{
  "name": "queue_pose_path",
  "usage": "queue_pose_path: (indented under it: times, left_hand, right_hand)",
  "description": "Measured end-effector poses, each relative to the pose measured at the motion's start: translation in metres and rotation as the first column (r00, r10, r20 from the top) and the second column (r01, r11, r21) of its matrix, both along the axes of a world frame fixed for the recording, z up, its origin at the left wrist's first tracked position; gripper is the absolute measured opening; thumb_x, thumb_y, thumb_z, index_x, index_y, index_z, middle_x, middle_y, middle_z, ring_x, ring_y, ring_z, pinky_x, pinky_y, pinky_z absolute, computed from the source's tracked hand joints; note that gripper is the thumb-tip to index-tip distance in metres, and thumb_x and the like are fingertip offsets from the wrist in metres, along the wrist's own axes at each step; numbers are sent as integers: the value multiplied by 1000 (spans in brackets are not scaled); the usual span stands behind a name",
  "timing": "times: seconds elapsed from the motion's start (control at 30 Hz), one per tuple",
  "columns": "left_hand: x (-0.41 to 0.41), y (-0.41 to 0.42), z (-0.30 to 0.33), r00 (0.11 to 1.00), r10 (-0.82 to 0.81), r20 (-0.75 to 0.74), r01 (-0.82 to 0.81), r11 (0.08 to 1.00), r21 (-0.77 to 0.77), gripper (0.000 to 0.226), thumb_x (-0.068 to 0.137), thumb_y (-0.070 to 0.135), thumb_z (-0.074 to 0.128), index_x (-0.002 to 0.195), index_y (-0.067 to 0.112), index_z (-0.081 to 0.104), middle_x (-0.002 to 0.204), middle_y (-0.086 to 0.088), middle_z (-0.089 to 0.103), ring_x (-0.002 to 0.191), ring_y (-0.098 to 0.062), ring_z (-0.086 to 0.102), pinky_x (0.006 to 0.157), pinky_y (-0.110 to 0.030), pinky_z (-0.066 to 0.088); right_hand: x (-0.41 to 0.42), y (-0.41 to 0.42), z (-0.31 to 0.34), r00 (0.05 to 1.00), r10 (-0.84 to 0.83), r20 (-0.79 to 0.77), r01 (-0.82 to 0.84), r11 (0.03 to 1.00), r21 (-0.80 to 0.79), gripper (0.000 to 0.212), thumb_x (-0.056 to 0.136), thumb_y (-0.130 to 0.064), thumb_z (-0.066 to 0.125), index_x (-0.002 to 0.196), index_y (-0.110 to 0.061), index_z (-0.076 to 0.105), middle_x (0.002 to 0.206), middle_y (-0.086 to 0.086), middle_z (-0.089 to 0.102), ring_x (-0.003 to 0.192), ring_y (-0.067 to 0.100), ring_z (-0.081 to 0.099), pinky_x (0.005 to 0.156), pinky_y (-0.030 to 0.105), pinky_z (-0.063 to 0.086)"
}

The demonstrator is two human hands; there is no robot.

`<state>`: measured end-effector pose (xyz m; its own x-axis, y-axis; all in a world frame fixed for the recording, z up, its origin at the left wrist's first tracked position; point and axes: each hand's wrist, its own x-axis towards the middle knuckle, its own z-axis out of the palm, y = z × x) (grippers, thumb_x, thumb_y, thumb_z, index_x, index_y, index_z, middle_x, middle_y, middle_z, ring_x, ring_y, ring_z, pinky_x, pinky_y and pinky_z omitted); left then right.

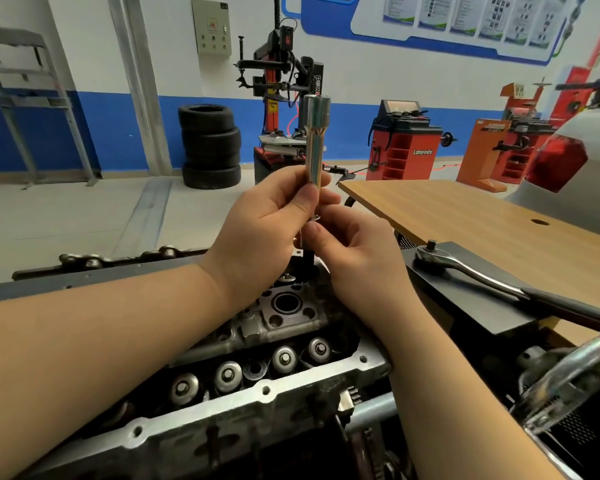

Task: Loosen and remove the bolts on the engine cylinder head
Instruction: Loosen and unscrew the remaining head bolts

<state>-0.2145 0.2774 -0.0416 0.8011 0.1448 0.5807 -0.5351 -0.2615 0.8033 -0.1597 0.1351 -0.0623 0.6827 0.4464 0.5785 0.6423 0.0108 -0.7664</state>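
Left hand [274, 216] grips the lower shaft of a long chrome deep socket [315, 140], held upright above the cylinder head [257, 382]. Right hand [354, 258] pinches a bolt [307, 251] just under the socket's lower end; washer visible at the fingertips, dark shank hanging down. Whether the bolt head sits inside the socket: cannot tell.

Cylinder head lies below both forearms; valve spring retainers [284, 358] stand in a row in its open top, and one bolt head [286, 278] remains seated near the far end.

Ratchet wrench [492, 282] rests on a black plate [471, 299] at the right, lying on the wooden table [482, 216].

Behind: stacked tyres [210, 147], tyre changer [284, 84], red wheel balancer [404, 140], blue-and-white wall. Open concrete floor at the left.
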Motion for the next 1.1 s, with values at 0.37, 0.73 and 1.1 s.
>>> queue_pose_path:
  times: [0.37, 0.73, 1.1]
  left_hand:
    - [2, 1, 2, 980, 174, 101, -176, 984, 13, 17, 96, 30, 76, 108, 18, 74, 97, -3, 78, 84, -19, 76, 78, -33, 63]
    - [3, 1, -1, 974, 188, 125, -200, 975, 93, 21, 92, 23, 83, 110, 18, 75, 97, 8, 80, 91, -13, 76, 81, -27, 60]
    - [-2, -3, 1, 984, 123, 131, -137, 985, 103, 15, 104, 21, 66, 118, 23, 73, 106, 3, 79, 104, -13, 75, 91, -28, 61]
  right_hand:
    - [0, 2, -3, 986, -163, -21, 164, 986, 36, 18, 84, -32, 87, 80, -22, 72, 71, -9, 71, 64, 2, 63, 63, 21, 49]
    - [-2, 5, -1, 995, -94, -22, 94, 995, 8, 18, 89, -28, 81, 101, -15, 75, 89, 3, 76, 86, 24, 71, 80, 50, 58]
    - [-2, 6, 2, 1000, 5, -12, -6, 999, -42, 8, 99, -25, 69, 104, -22, 75, 88, -4, 74, 86, 13, 69, 74, 37, 57]
